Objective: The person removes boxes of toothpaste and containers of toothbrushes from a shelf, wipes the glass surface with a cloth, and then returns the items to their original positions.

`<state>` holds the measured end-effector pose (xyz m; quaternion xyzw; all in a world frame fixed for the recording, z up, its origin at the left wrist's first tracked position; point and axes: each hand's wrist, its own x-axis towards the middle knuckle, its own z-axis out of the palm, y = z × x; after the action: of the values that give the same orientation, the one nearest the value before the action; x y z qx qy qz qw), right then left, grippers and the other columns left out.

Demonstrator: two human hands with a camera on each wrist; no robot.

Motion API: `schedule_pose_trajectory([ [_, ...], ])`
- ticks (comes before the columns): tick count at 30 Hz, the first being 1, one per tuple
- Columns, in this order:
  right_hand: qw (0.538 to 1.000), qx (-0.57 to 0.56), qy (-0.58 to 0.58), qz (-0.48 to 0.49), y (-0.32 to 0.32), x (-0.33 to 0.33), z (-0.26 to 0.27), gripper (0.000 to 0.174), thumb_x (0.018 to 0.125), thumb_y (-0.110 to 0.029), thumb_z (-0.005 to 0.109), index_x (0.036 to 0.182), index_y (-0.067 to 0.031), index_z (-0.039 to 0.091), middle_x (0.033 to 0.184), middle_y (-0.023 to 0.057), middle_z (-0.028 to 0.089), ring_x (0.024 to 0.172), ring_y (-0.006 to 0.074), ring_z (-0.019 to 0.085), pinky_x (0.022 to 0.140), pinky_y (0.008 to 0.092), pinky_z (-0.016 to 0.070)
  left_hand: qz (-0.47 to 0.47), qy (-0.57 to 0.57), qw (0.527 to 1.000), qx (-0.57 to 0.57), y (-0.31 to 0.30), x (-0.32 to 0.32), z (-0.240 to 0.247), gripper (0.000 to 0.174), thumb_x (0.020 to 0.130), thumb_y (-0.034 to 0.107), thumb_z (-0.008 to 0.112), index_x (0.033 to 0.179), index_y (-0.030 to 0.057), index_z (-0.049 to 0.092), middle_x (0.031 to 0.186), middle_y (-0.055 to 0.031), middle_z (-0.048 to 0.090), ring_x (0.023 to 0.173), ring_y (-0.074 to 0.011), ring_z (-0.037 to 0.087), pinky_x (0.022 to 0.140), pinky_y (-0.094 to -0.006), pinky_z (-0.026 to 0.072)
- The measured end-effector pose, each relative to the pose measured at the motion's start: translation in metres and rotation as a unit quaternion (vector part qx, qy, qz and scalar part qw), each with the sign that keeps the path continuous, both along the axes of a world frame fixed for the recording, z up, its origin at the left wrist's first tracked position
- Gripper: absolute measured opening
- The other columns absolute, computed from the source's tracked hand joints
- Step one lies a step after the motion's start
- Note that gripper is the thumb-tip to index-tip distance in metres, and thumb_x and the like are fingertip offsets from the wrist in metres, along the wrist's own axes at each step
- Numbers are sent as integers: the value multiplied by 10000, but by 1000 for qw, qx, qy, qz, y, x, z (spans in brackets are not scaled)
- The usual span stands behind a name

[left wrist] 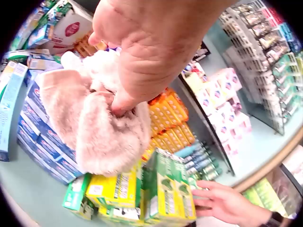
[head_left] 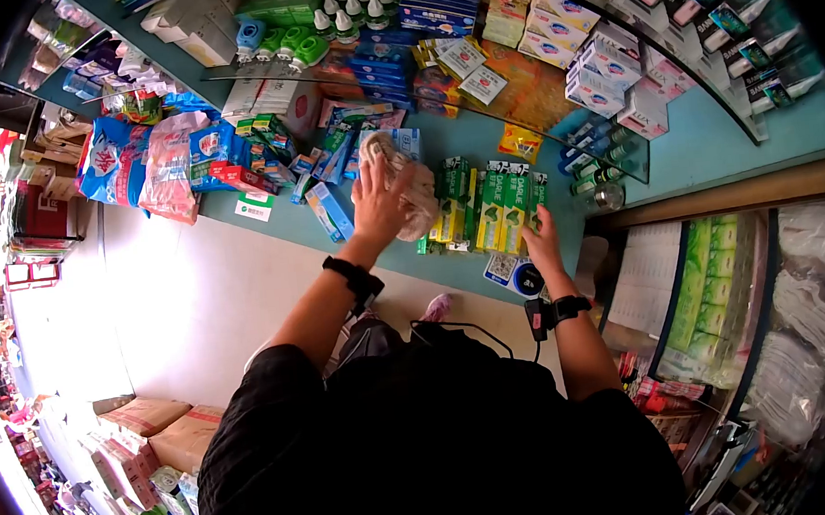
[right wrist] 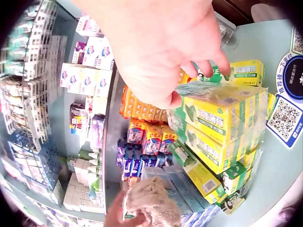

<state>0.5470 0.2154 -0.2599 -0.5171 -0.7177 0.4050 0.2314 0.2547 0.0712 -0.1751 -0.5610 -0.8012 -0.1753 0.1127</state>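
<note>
My left hand [head_left: 381, 206] holds a fluffy pale pink cloth [head_left: 415, 208], bunched under the palm with the thumb pressed into it in the left wrist view. Just right of the cloth stand green-and-yellow toothpaste boxes [head_left: 504, 205], several of them bundled in clear wrap [right wrist: 222, 125]. At the right end of these boxes is my right hand [head_left: 543, 242], its fingers extended along their side and its thumb at the bundle's edge in the right wrist view. Blue toothpaste boxes [left wrist: 42, 135] lie beneath and beside the cloth.
Shelves with white soap boxes [head_left: 557, 29] and small bottles [head_left: 352, 13] rise behind the counter [head_left: 472, 270]. Blue and pink packets [head_left: 174, 166] are piled at the left. A QR-code card [right wrist: 285, 119] lies near the counter's front edge.
</note>
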Motion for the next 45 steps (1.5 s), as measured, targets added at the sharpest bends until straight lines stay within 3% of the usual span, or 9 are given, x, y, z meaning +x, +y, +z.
schedule_pose_trajectory([
  [3, 997, -72, 36, 8, -1, -6, 23, 520, 866, -149, 616, 1327, 10, 436, 1271, 216, 533, 1096, 302, 577, 906, 380, 462, -19, -266, 961, -70, 9, -33, -30, 497, 737, 66, 669, 1215, 180, 599, 1407, -147, 418, 1163, -337, 543, 907, -382, 477],
  [8, 983, -134, 113, 59, -12, -33, 78, 372, 911, -153, 571, 1245, 1, 518, 1208, 167, 590, 1008, 231, 628, 804, 323, 509, 31, -434, 891, 129, 2, -53, 10, 345, 727, -93, 545, 1032, 48, 620, 865, -127, 655, 816, -245, 650, 731, -328, 509],
  [18, 746, -422, 436, 275, -58, -167, 218, 517, 984, -443, 432, 1354, -81, 426, 1355, 95, 488, 1182, 237, 536, 908, 384, 505, -200, -654, 672, 284, -58, -86, 187, 352, 804, -143, 559, 1078, 68, 492, 1215, -80, 579, 1089, -175, 566, 907, -298, 484],
  [21, 649, -504, 520, 235, -77, -207, 250, 554, 984, -460, 403, 1399, -92, 386, 1383, 76, 464, 1240, 243, 488, 994, 403, 445, -208, -526, 811, 148, -71, -85, 207, 363, 743, -153, 549, 1049, 42, 547, 1249, -104, 568, 1058, -184, 592, 836, -288, 500],
  [26, 808, -247, 478, 240, -101, -247, 305, 479, 931, -87, 475, 1396, -29, 376, 1328, 137, 499, 1172, 201, 544, 980, 333, 459, -297, -345, 868, 199, -92, -117, 223, 385, 700, -174, 546, 1023, 34, 576, 1312, -120, 544, 1106, -222, 585, 849, -295, 499],
  [32, 770, -236, 534, 258, -112, -270, 331, 317, 923, -132, 523, 1219, -34, 468, 1187, 108, 589, 1075, 194, 605, 907, 324, 512, -322, -393, 828, 238, -107, -158, 234, 537, 725, -155, 585, 1207, 49, 467, 1321, -126, 534, 1055, -134, 555, 802, -275, 512],
  [38, 795, -161, 510, 285, -117, -279, 360, 449, 899, -244, 572, 1276, -33, 451, 1245, 81, 517, 1160, 185, 519, 972, 336, 447, -398, -722, 562, 75, -111, -186, 269, 998, 688, -21, 642, 1511, 70, 84, 1468, -87, 297, 1349, -208, 300, 1095, -328, 283],
  [41, 846, -67, 395, 353, -114, -286, 377, 516, 881, -259, 569, 1334, -56, 433, 1305, 69, 455, 1230, 187, 440, 994, 321, 396, -386, -809, 440, 55, -103, -178, 261, 818, 743, -17, 638, 1462, 57, 257, 1347, -72, 469, 1202, -170, 478, 969, -302, 422],
  [45, 871, 46, 276, 404, -106, -286, 418, 514, 891, -209, 564, 1362, -56, 424, 1344, 63, 424, 1251, 200, 417, 992, 329, 389, -327, -753, 554, 138, -97, -166, 287, 584, 756, -48, 638, 1308, -3, 452, 1219, -72, 577, 1102, -157, 550, 929, -294, 451],
])
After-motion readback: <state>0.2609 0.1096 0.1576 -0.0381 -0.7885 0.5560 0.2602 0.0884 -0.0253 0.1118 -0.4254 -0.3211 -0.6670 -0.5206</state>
